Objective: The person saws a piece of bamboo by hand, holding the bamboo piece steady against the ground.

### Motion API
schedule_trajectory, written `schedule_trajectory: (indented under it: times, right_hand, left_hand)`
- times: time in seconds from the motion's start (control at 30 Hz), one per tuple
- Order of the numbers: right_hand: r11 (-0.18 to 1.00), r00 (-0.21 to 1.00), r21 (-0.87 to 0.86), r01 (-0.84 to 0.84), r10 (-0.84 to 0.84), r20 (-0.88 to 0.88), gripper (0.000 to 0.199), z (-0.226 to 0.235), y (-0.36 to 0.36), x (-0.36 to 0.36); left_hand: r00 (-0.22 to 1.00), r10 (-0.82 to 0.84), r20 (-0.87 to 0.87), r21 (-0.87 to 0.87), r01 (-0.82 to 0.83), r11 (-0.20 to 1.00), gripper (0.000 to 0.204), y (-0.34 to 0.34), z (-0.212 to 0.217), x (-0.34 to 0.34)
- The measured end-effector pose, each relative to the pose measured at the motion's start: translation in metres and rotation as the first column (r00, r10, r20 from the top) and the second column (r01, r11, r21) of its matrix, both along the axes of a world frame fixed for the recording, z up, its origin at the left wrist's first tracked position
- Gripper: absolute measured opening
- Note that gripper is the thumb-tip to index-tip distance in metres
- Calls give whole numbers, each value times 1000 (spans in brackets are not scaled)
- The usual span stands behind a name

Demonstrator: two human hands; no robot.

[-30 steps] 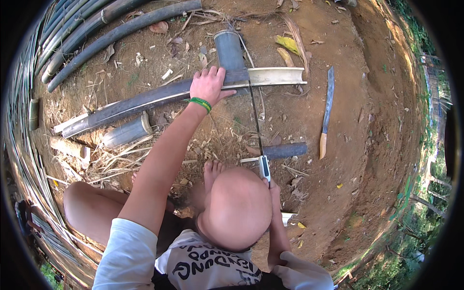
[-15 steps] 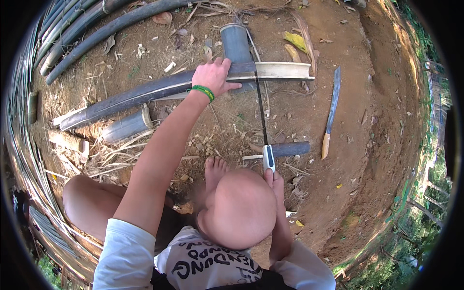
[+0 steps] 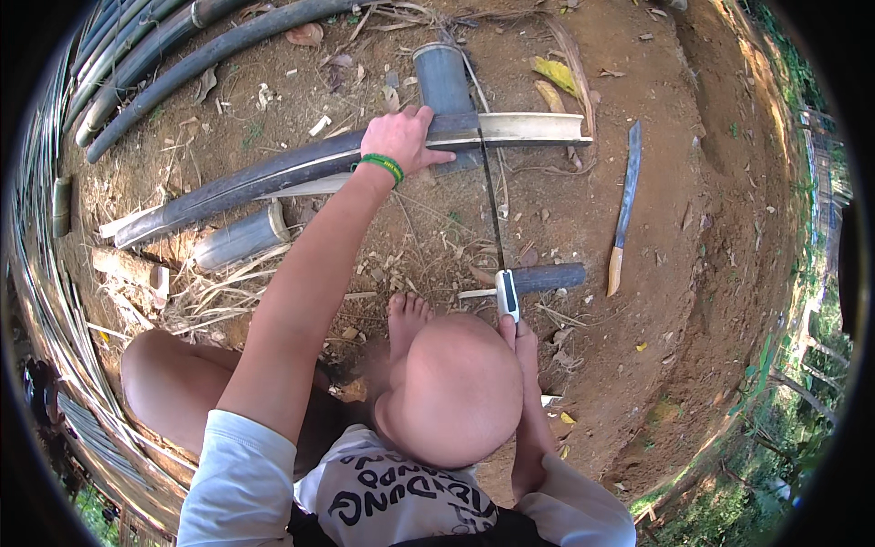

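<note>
**Barely into the bamboo, saw blade resting on top**

Right hand [image 3: 521, 339] wraps the handsaw [image 3: 493, 214] handle; left hand [image 3: 406, 139] presses flat, fingers spread, on the split bamboo pole [image 3: 273, 173] (propped on a bamboo section [image 3: 444, 77]). No deep kerf visible; the cut looks mostly undone.

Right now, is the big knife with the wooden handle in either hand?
No: the knife lies alone on the dirt, while the left hand presses the split bamboo and the right hand grips the saw.
</note>
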State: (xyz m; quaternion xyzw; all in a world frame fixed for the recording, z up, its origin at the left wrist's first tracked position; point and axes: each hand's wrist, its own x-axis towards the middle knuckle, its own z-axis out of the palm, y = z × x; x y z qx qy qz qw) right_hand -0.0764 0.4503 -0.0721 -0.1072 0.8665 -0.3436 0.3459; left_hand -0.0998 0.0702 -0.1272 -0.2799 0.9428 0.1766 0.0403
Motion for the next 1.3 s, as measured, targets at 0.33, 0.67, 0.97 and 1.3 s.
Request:
schedule_trajectory:
  times: [0.33,0.67,0.97,1.3]
  right_hand:
    - [992,962,-7,-130,124,-244,71,-65,-133,-88]
    - [992,986,25,-121,123,-111,54,-35,-44,-41]
    - [996,994,6,-85,86,-65,53,-47,-56,-40]
    - [996,944,-11,-91,83,-320,66,-76,-165,-101]
  left_hand:
    - [999,3,37,-8,-3,1000,82,0,-1,-7]
    - [1000,10,-18,0,-10,1000,80,-1,-10,5]
    - [998,0,68,21,-1,1000,88,-29,-2,-6]
    - [995,-24,98,38,21,999,91,-13,5,-15]
